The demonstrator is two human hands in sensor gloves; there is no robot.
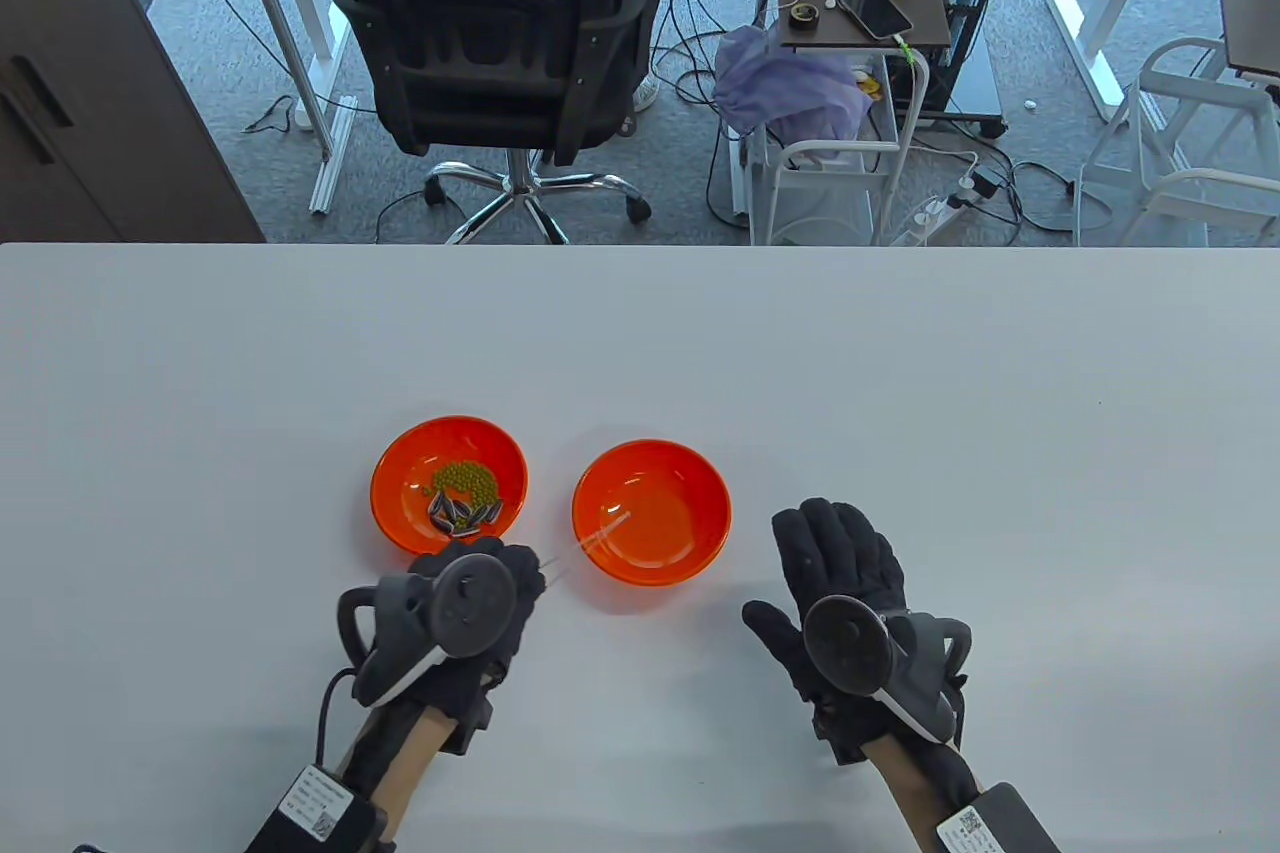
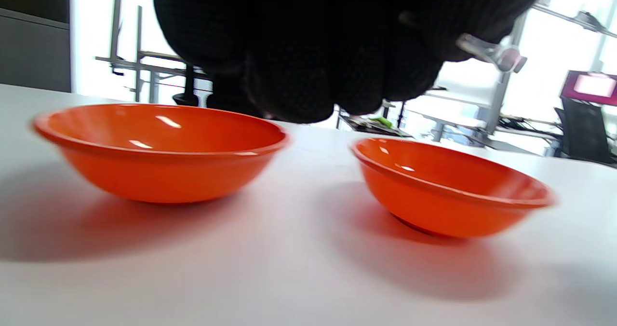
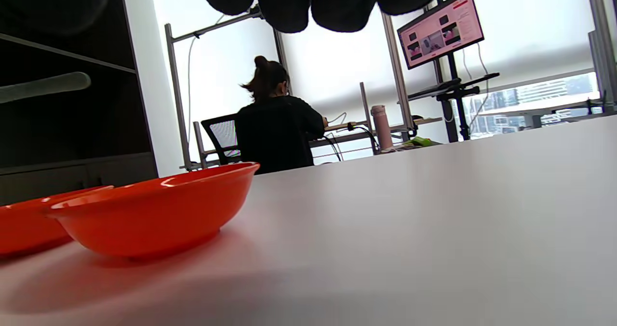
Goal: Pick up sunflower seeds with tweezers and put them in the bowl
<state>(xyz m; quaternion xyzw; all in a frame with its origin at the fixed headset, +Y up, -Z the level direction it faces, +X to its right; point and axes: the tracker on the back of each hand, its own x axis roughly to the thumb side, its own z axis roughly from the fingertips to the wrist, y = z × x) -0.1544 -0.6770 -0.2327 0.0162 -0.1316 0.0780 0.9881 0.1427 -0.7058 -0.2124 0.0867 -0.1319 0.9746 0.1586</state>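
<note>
The left orange bowl (image 1: 400, 493) holds several striped sunflower seeds (image 1: 462, 515) and a heap of green beans (image 1: 465, 478). The right orange bowl (image 1: 690, 503) looks empty. My left hand (image 1: 515, 573) sits just below the left bowl and grips clear plastic tweezers (image 1: 590, 543), whose tips reach over the near left rim of the right bowl. In the left wrist view the tweezers (image 2: 491, 51) stick out from under my fingers (image 2: 308, 65), above both bowls (image 2: 161, 150) (image 2: 448, 191). My right hand (image 1: 835, 548) rests flat and open on the table, right of the empty bowl (image 3: 154, 210).
The white table (image 1: 900, 373) stretches wide beyond and to the right of the bowls. Past its far edge are an office chair (image 1: 500, 43) and a cart (image 1: 850, 13) with small items. A seated person (image 3: 277, 128) shows in the right wrist view.
</note>
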